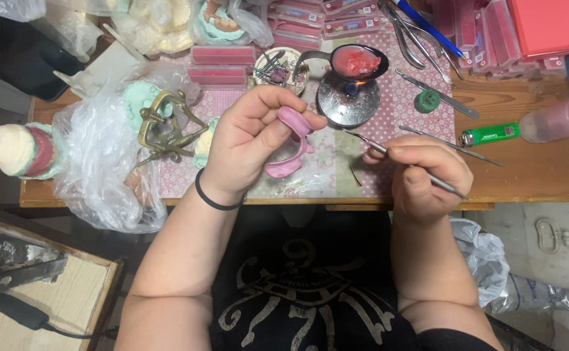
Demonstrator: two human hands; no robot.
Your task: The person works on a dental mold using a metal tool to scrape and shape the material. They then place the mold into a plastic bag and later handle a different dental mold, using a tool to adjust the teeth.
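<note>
**Reader:** Pink wax seems to be everywhere. What is in the hands, and how much room do they have?

**Describer:** Seen from the head camera, looking down: the left hand (249, 140) is closed around a pink horseshoe-shaped wax rim (291, 146), thumb and fingers pinching its upper end, just above the front part of the wooden surface (531, 175). The right hand (424, 175) is closed on a thin metal carving tool (401, 162), whose tip points left toward the wax rim and stops just short of it. Both hands sit close to the near edge of the surface, with the person's dark shirt below. Between the hands lies a small open strip of patterned pink cloth (395, 117).

**Reader:** What crowds them?

**Describer:** Straight behind the hands stands a small burner with a round metal base (348, 101), a little flame lit, and a spoon of melted pink wax (357, 62) over it. Left of the left hand, touching close, sits a brass dental articulator (167, 127) on crumpled clear plastic (96, 169) that hangs over the left edge. Right of the right hand lie a loose metal probe (450, 144) and a green lighter (490, 134), then bare wood out to the right edge. Pink wax boxes (223, 65) and pliers (405, 36) fill the far side.
</note>
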